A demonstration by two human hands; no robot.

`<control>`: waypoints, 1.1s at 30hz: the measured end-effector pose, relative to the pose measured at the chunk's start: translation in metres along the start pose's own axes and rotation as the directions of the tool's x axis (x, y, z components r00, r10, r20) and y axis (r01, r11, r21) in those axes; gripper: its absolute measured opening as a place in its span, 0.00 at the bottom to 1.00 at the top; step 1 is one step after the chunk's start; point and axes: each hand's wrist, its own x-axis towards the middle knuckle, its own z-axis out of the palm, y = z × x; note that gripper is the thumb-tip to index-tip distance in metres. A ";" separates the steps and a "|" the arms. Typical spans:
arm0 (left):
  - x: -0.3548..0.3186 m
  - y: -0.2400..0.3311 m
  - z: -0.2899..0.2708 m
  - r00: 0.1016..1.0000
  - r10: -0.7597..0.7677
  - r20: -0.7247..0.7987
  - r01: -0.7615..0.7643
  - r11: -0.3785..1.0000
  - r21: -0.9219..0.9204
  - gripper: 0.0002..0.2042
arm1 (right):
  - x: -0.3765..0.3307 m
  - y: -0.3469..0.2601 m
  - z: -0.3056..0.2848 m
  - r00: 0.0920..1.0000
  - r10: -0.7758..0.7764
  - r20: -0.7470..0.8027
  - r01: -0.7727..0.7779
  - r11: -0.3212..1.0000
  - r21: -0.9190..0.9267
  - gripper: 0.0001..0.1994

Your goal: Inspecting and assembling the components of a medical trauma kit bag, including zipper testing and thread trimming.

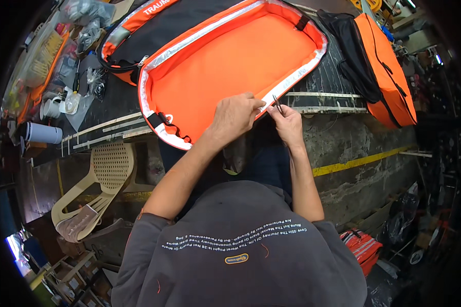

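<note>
An orange bag (225, 56) with a white-edged rim lies unzipped on the dark table, its orange inside facing up. My left hand (235, 117) is at the near rim, fingers pinched on the white edging (288, 83). Just right of it, my right hand (288, 124) is closed around small dark scissors (277, 104), whose blades point up beside the rim. Black cord and a strap (171, 125) hang at the bag's near left corner. The bag's black lid (159, 38) with an orange band is folded back at the far left.
An orange and black bag (386, 71) stands at the table's right end. Left on the table (118, 110) are a white cup (51, 107), a cylindrical container (43, 133) and plastic bins of small parts (43, 61). A beige chair (112, 166) stands below left; a red bag (361, 250) lies lower right.
</note>
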 end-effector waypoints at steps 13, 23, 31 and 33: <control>0.004 0.002 -0.011 0.937 -0.347 -0.043 0.183 0.589 -0.787 0.08 | -0.006 0.044 -0.002 0.994 -0.001 0.112 -0.040 0.928 0.370 0.10; 0.002 -0.008 0.017 0.991 -0.093 0.092 0.101 0.990 -0.094 0.12 | -0.019 0.044 0.006 0.994 -0.035 0.105 -0.016 0.893 0.450 0.10; -0.003 0.008 -0.008 0.950 -0.313 0.014 0.160 0.446 -0.880 0.11 | -0.019 0.052 0.006 0.996 -0.035 0.079 -0.004 0.894 0.448 0.12; -0.018 0.003 -0.026 0.963 -0.255 0.091 0.134 0.156 -0.979 0.15 | -0.022 0.054 0.010 0.997 -0.037 0.067 0.000 0.873 0.488 0.11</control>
